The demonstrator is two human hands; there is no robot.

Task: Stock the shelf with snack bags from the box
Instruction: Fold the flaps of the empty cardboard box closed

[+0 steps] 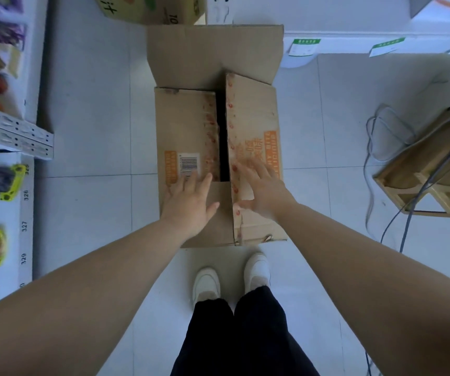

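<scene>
Underfoot, pale grey floor tiles [91, 118] with thin darker grout lines, faintly glossy under soft, even, bluish light. At the right edge, a light wooden rack [419, 172] lying tilted on the tiles, open triangular compartments facing up. Draped over and beside it, grey cables [370, 142] (a loop or two, trailing off toward the lower edge). Along the top right, a white ledge [354, 44] carrying green-and-white price labels [304, 46], print too small to read. At the top centre, part of a second cardboard carton [148, 9] with black handwriting on one side.
</scene>
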